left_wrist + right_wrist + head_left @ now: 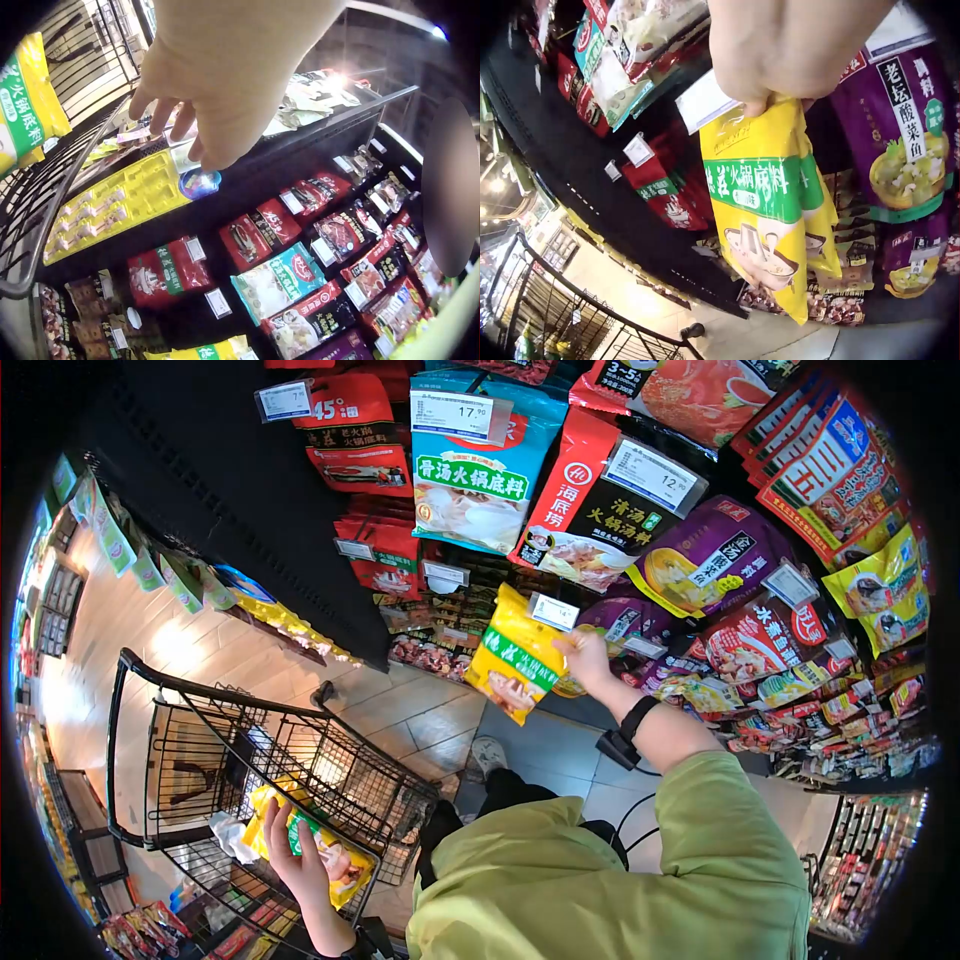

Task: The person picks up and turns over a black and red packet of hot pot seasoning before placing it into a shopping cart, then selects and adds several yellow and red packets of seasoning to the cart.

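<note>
My right hand (588, 658) pinches the top edge of a yellow hotpot soup base packet (512, 670) with a green band, beside its price tag (553, 612). In the right wrist view the packet (754, 206) hangs upright under the fingers, and a second yellow packet (819, 217) shows right behind it. My left hand (298, 860) is over the shopping cart (240, 735), its fingers loosely extended and holding nothing. It overlaps another yellow packet (340, 865) lying in the cart. From the left wrist this packet (26, 105) appears left of the hand.
Hanging above are a teal packet (480, 470), a red-and-black packet (590, 510) and purple packets (705, 555) with price tags. A black shelf side panel (260, 490) stands to the left. Tiled floor (430, 725) lies between cart and shelf.
</note>
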